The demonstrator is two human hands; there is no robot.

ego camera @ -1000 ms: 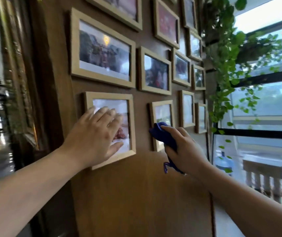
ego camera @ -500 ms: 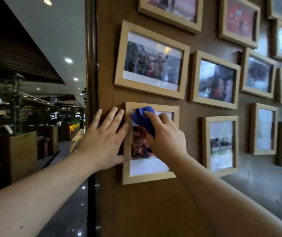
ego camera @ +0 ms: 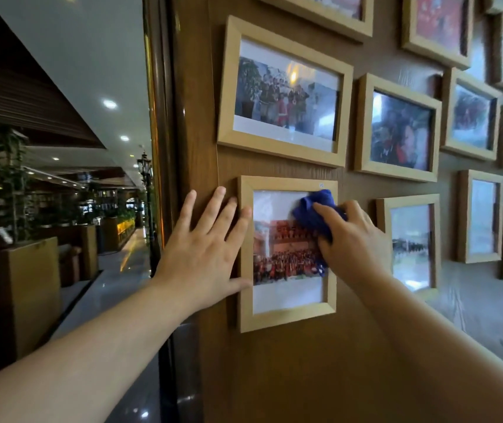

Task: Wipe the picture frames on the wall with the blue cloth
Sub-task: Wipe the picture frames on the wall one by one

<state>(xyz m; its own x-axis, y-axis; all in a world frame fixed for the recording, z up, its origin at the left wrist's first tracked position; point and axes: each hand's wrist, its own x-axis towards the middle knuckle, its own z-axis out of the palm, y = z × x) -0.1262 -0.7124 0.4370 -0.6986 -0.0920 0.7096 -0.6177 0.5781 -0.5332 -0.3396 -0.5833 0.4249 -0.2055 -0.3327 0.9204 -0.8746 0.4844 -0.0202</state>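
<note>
A light wooden portrait frame with a group photo hangs low on the brown wall. My right hand presses a bunched blue cloth against the glass near the frame's upper right corner. My left hand lies flat with fingers spread on the wall, fingertips and thumb touching the frame's left edge. Above hangs a wide wooden frame, and another frame hangs to its right.
Several more wooden frames cover the wall to the right. The wall's dark edge post stands at the left. Beyond it a glossy-floored hall holds wooden planter boxes and a lamp post.
The blue cloth and my right hand have slid from the upper left of the glass to its upper right. My left hand stays on the frame's left edge.
</note>
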